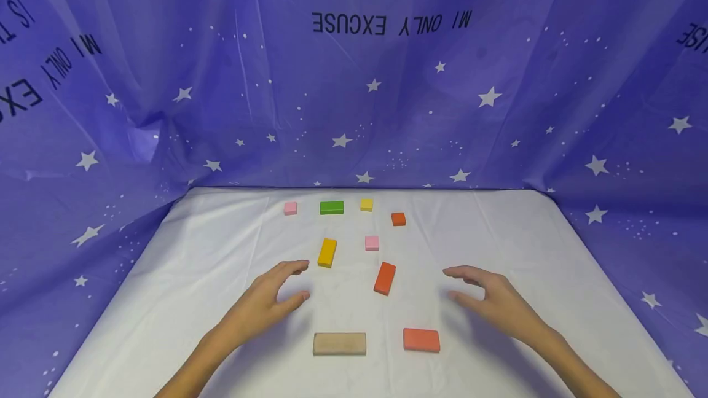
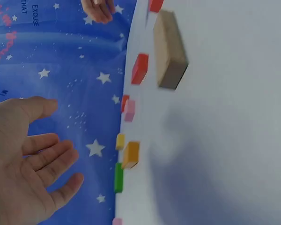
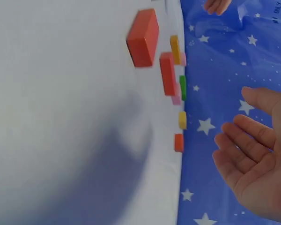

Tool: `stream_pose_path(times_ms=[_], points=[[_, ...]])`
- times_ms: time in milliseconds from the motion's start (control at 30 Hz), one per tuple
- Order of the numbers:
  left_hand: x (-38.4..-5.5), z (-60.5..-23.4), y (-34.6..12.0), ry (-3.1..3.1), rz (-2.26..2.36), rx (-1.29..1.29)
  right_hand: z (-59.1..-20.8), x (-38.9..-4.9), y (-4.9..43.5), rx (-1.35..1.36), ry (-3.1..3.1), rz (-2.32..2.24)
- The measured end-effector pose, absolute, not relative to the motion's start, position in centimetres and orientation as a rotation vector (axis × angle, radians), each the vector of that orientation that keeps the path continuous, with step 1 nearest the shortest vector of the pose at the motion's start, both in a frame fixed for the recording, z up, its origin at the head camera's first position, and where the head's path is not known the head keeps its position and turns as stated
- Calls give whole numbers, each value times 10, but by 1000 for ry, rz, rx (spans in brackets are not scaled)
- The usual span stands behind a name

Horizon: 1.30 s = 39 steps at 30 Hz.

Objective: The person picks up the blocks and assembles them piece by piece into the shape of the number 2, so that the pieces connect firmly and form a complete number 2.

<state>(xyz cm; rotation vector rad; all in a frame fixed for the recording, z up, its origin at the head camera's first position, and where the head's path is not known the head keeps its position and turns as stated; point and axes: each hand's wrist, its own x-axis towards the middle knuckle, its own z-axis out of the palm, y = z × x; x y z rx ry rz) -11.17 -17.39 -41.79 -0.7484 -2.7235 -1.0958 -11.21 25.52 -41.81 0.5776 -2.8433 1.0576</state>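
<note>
My left hand (image 1: 265, 300) hovers over the left side of the table, thumb and fingers spread apart and holding nothing. Nearest to it are a yellow-orange block (image 1: 327, 253) and a long tan wooden block (image 1: 340, 344). On the other side my right hand (image 1: 498, 300) is held up the same way, its palm bare in the right wrist view. A red block (image 1: 385, 279) lies tilted between the hands. Closer to the front, a light red block (image 1: 421, 339) lies left of and below the right hand. Both hands cast shadows on the cloth.
Farther back lie a pink block (image 1: 372, 243), an orange-red block (image 1: 399, 219), a small yellow block (image 1: 366, 204), a green block (image 1: 332, 207) and another pink block (image 1: 290, 208). A white cloth (image 1: 487, 220) covers the table. Purple starred curtains (image 1: 409, 121) enclose the back and sides.
</note>
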Motion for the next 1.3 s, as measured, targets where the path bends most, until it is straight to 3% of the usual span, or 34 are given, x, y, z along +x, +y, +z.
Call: stream_pose_path(times_ms=[267,600,1300], points=[[-101,-437,-166,-2675,-1281,-909,-439,-105,250,632,-2849,1543],[-92,-460,-161,-2727,-1432,-1017,-457,-94,243,738,-2839,1801],[-81,-475,-154,-2817,-1446,-1088,-474,-86,239,804,-2966,1614]])
